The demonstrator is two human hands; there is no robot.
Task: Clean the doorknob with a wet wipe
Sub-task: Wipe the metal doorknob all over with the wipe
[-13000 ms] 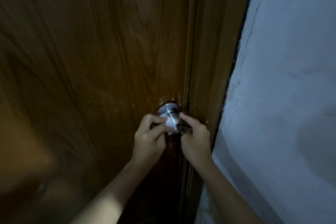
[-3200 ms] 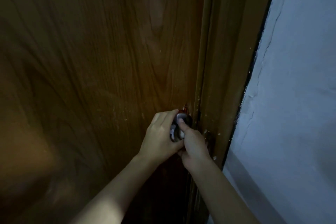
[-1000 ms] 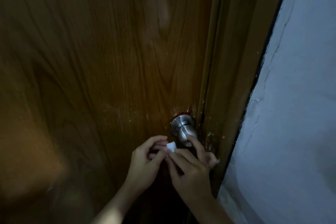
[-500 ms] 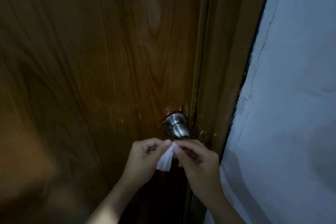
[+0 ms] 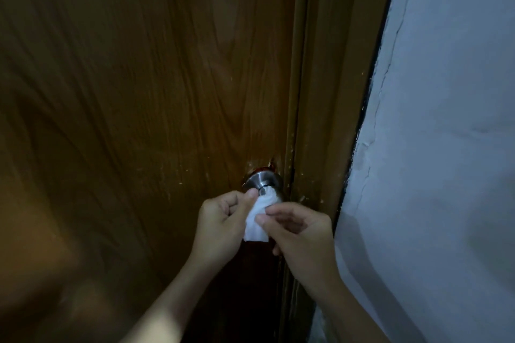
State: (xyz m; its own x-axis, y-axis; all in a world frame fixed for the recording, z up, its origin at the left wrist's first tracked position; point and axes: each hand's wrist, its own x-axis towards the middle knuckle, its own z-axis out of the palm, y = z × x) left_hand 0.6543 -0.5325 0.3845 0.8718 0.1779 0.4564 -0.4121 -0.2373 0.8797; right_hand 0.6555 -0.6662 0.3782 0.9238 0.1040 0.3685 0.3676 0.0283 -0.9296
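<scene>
A round silver doorknob (image 5: 260, 182) sticks out of the brown wooden door (image 5: 145, 92) near its right edge. A white wet wipe (image 5: 257, 220) is draped over the knob's front and hangs down below it. My left hand (image 5: 223, 224) pinches the wipe's left side with thumb and forefinger, right against the knob. My right hand (image 5: 302, 234) pinches the wipe's right side just below the knob. The knob's front face is hidden by the wipe; only its base ring and neck show.
The wooden door frame (image 5: 334, 92) runs down just right of the knob. A pale, cracked plaster wall (image 5: 446, 147) fills the right side. The scene is dim.
Both hands have risen with the wipe, which was hanging below the knob half a second ago and now lies over the knob's front.
</scene>
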